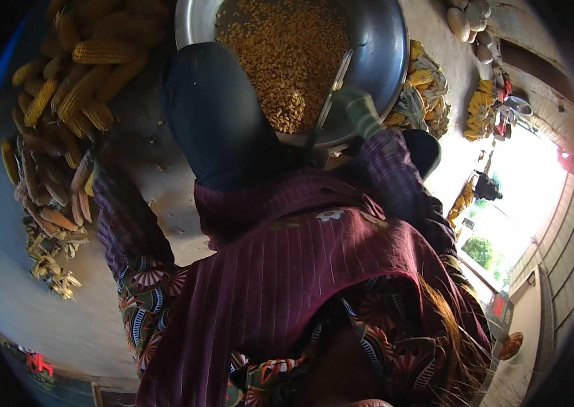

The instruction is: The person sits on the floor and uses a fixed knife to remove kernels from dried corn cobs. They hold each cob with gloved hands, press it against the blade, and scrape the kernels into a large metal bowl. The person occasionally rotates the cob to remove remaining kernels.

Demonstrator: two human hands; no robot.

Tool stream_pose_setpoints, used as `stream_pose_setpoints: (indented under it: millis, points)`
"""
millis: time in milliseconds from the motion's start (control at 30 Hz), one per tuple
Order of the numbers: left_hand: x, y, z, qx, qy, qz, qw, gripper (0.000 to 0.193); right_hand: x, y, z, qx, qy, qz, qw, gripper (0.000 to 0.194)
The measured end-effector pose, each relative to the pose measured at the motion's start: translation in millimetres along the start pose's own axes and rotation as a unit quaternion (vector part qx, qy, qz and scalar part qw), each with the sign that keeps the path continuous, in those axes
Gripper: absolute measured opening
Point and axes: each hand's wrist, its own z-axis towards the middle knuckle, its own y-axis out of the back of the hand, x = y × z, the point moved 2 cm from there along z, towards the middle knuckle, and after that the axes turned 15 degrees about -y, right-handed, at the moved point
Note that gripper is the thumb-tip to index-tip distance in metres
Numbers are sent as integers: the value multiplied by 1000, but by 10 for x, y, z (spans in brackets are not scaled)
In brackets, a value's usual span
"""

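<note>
A wide metal basin (pixel 381 30) stands in front of me with loose corn kernels (pixel 287 51) in it. My right hand (pixel 360 109), in a green striped glove, is over the basin's right side, blurred. Its fingers meet or overlap a narrow metal bar (pixel 336 84) that slants across the basin; whether they grip it is unclear. On the left, my left hand (pixel 99 165) reaches to the edge of a pile of yellow corn cobs (pixel 83 91) and stripped cobs (pixel 57 219). Shade and the sleeve mostly hide that hand, so its hold cannot be made out.
My bent knee (pixel 210 102) rises between the cob pile and the basin. Dried husks (pixel 52 259) lie below the pile on the floor (pixel 27 315). More corn in husks (pixel 422 91) sits right of the basin. Bright daylight enters through an opening (pixel 526 188) at right.
</note>
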Motion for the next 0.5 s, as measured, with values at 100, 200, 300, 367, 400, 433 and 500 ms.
stream_pose_setpoints:
  millis: [100, 200, 300, 367, 400, 433, 500]
  points:
    - [61, -21, 28, -13, 15, -33, 999, 48, -145, 394, -10, 7, -105, 466, 879, 16]
    - [178, -143, -151, -42, 62, -95, 993, 50, -205, 386, -222, 3, -57, 425, 903, 14]
    - [424, -228, -471, -85, 135, -179, 971, 51, -382, -24, -305, 25, -55, 356, 932, 13]
    - [712, -292, -819, -129, 199, -255, 937, 52, -473, -273, -349, 57, -50, 299, 951, 15]
    - [852, -322, -992, -148, 227, -292, 917, 52, -468, -357, -437, 75, -52, 252, 963, 15]
    - [985, -335, -1163, -167, 251, -326, 896, 53, -474, -429, -488, 95, -52, 204, 973, 15]
    - [1186, -351, -1474, -196, 280, -398, 851, 53, -546, -546, -490, 101, -47, 225, 968, 15]
